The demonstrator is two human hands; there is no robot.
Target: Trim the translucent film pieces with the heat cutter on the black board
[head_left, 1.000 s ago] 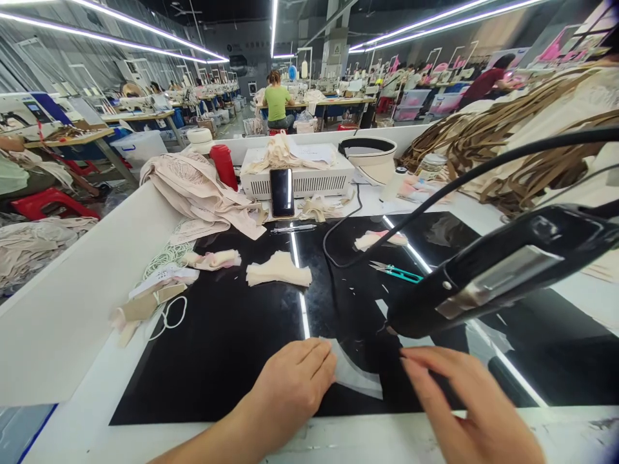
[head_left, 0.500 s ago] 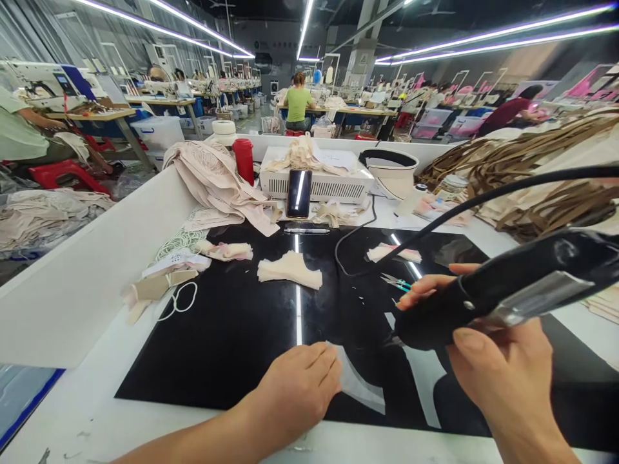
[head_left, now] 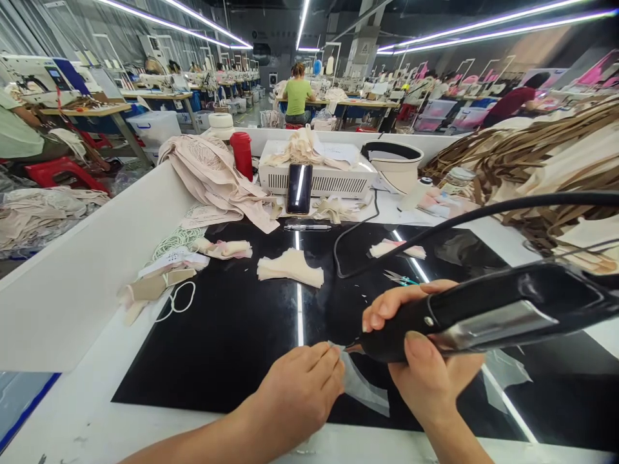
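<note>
My left hand (head_left: 305,381) has its fingers pressed together at the upper end of a thin, whitish, see-through curved piece of material (head_left: 366,392) on a black mat (head_left: 207,348). Wrapped around a thick black corded hand tool (head_left: 464,316) is my right hand (head_left: 428,370). The tool's narrow metal tip (head_left: 355,348) meets or nearly meets the piece beside my left fingertips; contact cannot be made out. Another see-through scrap (head_left: 510,374) lies to the right of my right hand. Small scissors with teal handles (head_left: 400,278) lie beyond my right fingers.
Cream cut pieces (head_left: 290,268) lie at the mat's middle. A phone (head_left: 299,189) leans on a white vented box (head_left: 333,183). The tool's black cable (head_left: 483,219) arches over the right side. A low white wall (head_left: 91,277) edges the left. People work at sewing tables beyond.
My right hand has brought the tool leftward, its tip now at the piece under my left fingers. My left hand stays almost in place. The scrap on the right has come into view.
</note>
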